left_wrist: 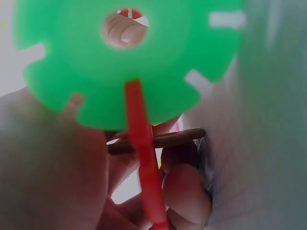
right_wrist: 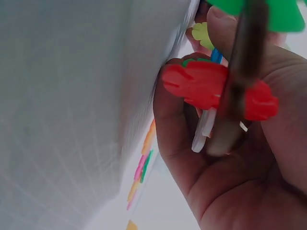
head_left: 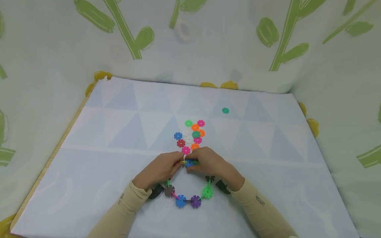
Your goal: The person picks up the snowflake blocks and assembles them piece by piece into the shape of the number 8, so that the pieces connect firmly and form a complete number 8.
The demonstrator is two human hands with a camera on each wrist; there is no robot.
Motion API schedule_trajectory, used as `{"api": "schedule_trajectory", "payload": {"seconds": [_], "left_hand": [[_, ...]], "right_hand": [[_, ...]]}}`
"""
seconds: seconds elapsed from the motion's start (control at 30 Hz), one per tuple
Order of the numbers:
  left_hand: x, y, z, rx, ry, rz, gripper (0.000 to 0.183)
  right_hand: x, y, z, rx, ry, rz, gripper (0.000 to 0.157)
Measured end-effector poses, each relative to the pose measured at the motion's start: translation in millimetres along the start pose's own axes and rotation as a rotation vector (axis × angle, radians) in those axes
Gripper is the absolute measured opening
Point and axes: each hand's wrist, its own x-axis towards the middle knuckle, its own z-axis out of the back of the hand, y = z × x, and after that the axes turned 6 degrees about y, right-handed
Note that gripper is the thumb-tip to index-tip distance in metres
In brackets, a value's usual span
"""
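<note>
Both hands meet at the far side of a loop of slotted plastic snowflake discs. My left hand (head_left: 160,166) pinches a yellow snowflake disc (right_wrist: 201,33). My right hand (head_left: 209,162) grips a blue snowflake disc (head_left: 189,163), its fingers and thumb around that end of the chain. In the head view the yellow and blue discs sit edge against edge between the fingertips. Nearer the body lie a purple disc (head_left: 195,201), a light green disc (head_left: 207,191) and a brown disc (head_left: 169,191), joined crosswise. A red disc (right_wrist: 201,86) shows by the right palm; the hands hide parts of the loop.
Beyond the hands lies a loose cluster of discs, with white discs (head_left: 187,136), an orange disc (head_left: 194,146) and a pink disc (head_left: 186,150). One teal disc (head_left: 225,110) lies apart, farther back. Patterned curtain (head_left: 208,49) surrounds the table (head_left: 89,185).
</note>
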Motion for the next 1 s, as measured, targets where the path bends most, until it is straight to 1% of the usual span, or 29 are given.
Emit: {"api": "schedule_trajectory", "payload": {"seconds": [0.07, 0.17, 0.27, 0.33, 0.43, 0.57, 0.67, 0.73, 0.83, 0.93, 1.0], "left_hand": [[0.3, 0.1, 0.0, 0.002, -0.005, 0.004, 0.014], [0.8, 0.0, -0.5, 0.001, -0.018, 0.018, 0.014], [1.9, 0.0, -1.7, 0.002, -0.034, 0.054, 0.013], [2.4, 0.0, -2.3, 0.006, -0.046, 0.084, 0.013], [2.4, 0.6, -2.9, -0.001, -0.061, 0.11, 0.014], [2.7, 1.1, -3.3, -0.013, -0.077, 0.112, 0.014], [2.4, -0.2, -3.6, 0.0, -0.067, 0.124, 0.016], [2.0, -1.8, -3.7, 0.013, -0.051, 0.129, 0.021], [1.2, -3.1, -3.7, 0.023, -0.031, 0.135, 0.033], [1.1, -3.1, -3.9, 0.026, -0.034, 0.126, 0.041], [1.2, -3.0, -3.9, 0.041, -0.044, 0.104, 0.045]], "right_hand": [[-0.2, -2.0, 1.3, 0.017, 0.013, -0.005, 0.045], [-3.4, -6.8, 4.3, 0.089, 0.043, -0.052, 0.051], [-8.2, -12.3, 8.8, 0.126, 0.048, -0.098, 0.053], [-10.9, -14.9, 12.1, 0.123, 0.042, -0.104, 0.051], [-12.5, -16.5, 15.3, 0.108, 0.033, -0.098, 0.048], [-11.8, -15.7, 14.8, 0.106, 0.02, -0.094, 0.051], [-9.0, -14.5, 11.5, 0.103, 0.007, -0.084, 0.051], [-6.9, -13.5, 9.2, 0.1, -0.003, -0.081, 0.05], [-4.7, -11.8, 7.3, 0.085, -0.022, -0.061, 0.046], [-2.8, -10.3, 5.9, 0.059, -0.039, -0.029, 0.037], [-1.5, -9.6, 5.3, 0.042, -0.045, -0.012, 0.031]]}}
